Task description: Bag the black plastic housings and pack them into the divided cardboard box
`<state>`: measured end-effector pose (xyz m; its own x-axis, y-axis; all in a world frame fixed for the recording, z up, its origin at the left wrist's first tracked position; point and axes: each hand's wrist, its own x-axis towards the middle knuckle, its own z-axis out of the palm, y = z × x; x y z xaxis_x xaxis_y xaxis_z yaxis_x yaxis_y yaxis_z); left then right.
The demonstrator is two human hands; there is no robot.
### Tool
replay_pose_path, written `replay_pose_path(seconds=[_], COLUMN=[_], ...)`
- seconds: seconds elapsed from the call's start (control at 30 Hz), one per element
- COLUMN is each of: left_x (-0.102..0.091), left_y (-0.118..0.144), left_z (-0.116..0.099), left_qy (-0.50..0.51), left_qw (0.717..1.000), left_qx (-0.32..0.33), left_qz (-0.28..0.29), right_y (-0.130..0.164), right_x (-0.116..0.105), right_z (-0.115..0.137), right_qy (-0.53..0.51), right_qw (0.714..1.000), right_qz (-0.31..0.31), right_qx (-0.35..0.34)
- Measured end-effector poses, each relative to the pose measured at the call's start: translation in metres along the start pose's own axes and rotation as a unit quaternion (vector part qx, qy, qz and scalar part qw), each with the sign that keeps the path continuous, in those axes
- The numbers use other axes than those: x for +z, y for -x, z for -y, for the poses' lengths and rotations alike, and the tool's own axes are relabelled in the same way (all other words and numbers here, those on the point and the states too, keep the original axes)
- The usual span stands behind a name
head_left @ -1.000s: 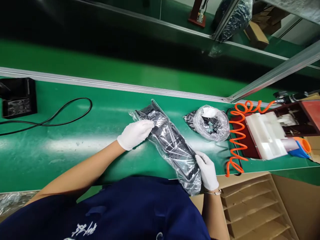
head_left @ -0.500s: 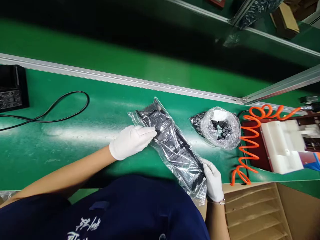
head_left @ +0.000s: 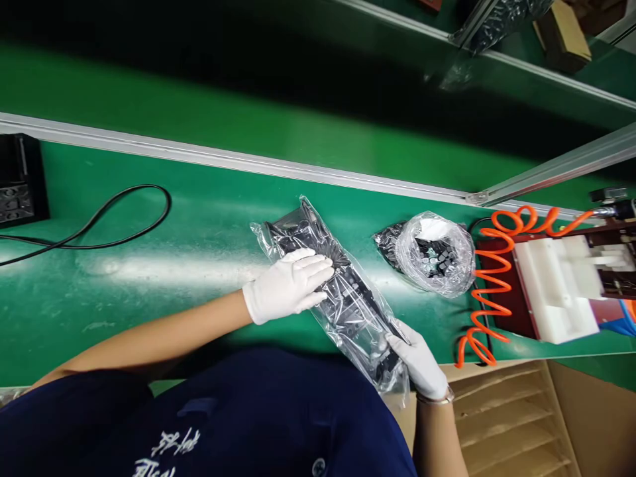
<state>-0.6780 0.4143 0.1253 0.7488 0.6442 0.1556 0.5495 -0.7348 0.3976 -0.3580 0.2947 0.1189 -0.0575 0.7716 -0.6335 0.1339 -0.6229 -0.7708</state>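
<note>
A long black plastic part in a clear plastic bag [head_left: 350,308] lies slantwise on the green bench in front of me. My left hand [head_left: 293,283], in a white glove, rests flat on the upper half of the bag with its fingers stretched out. At the lower right end, my right hand [head_left: 421,358], also gloved, grips the bag's edge, thumb on top and fingers mostly hidden beneath. To the right of the bagged part stands an open clear bag of small black pieces [head_left: 437,255].
A coiled orange air hose [head_left: 491,285] hangs beside a white block fixture [head_left: 556,291] on the right. Left on the bench [head_left: 99,285] lie a black cable [head_left: 124,238] and a dark device [head_left: 20,179]. A divided cardboard box [head_left: 507,417] sits below the bench edge.
My left hand has slid to the right and now lies flatter across the bag. The right hand's thumb has come over onto the bag's upper face.
</note>
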Motion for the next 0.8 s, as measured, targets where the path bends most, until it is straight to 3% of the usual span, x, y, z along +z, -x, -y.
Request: replay_pose_path(seconds=[0.07,0.13,0.2,0.23,0.3,0.4,0.47,0.63,0.8], left_x=[-0.005,-0.009,-0.01,-0.011,-0.015,-0.024,-0.03,-0.034,-0.027], left_y=[0.011,0.024,0.032,0.034,0.034,0.028,0.026,0.029,0.029], left_z=[0.006,0.012,0.015,0.013,0.002,-0.024,-0.041,-0.063,-0.075], left_qy=[0.026,0.061,0.148,0.217,0.382,0.561,0.59,0.563,0.562], left_qw=[0.996,0.967,0.9,0.861,0.799,0.738,0.724,0.711,0.676], left_qx=[-0.037,-0.136,-0.244,-0.279,-0.284,-0.209,-0.205,-0.277,-0.295], left_qz=[-0.074,-0.207,-0.331,-0.365,-0.367,-0.311,-0.294,-0.316,-0.374], right_y=[0.0,0.002,0.007,0.009,0.015,0.023,0.028,0.04,0.05], right_x=[0.003,0.006,0.008,0.01,0.012,0.016,0.019,0.024,0.028], right_z=[-0.007,-0.017,-0.027,-0.031,-0.037,-0.042,-0.044,-0.05,-0.052], right_qy=[-0.024,-0.041,-0.046,-0.045,-0.038,-0.027,-0.025,-0.043,-0.033], right_qw=[0.999,0.995,0.993,0.991,0.987,0.984,0.983,0.983,0.984], right_qz=[-0.037,-0.073,-0.095,-0.106,-0.12,-0.118,-0.112,-0.1,-0.076], right_qx=[-0.026,-0.046,-0.06,-0.071,-0.098,-0.131,-0.141,-0.146,-0.158])
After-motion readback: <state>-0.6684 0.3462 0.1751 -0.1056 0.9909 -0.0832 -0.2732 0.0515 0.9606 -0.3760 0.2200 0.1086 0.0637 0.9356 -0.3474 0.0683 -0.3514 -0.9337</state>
